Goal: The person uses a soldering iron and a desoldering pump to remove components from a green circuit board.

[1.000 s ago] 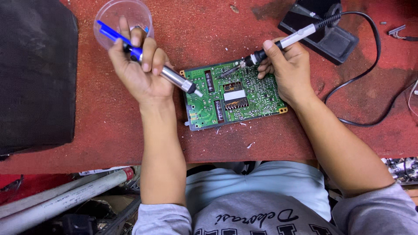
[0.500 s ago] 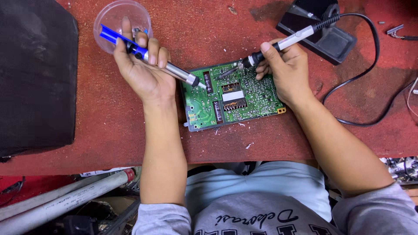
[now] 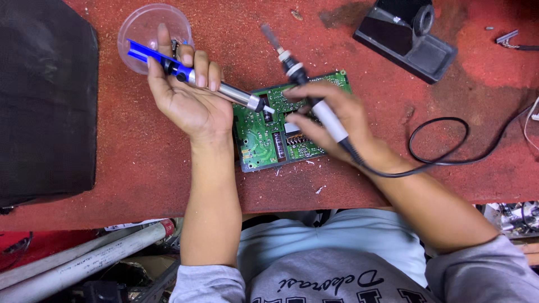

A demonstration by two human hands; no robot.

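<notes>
Red, worn benchtop [image 3: 135, 168] carries a green circuit board [image 3: 264, 140]. My left hand [image 3: 188, 98] grips a blue desoldering pump [image 3: 191, 76], nozzle at the board. My right hand [image 3: 331, 120] clasps a soldering iron [image 3: 306, 90], tip raised clear.

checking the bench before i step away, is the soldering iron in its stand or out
Out. The right hand holds the soldering iron above the circuit board, tip pointing away; the black stand sits apart.
</notes>
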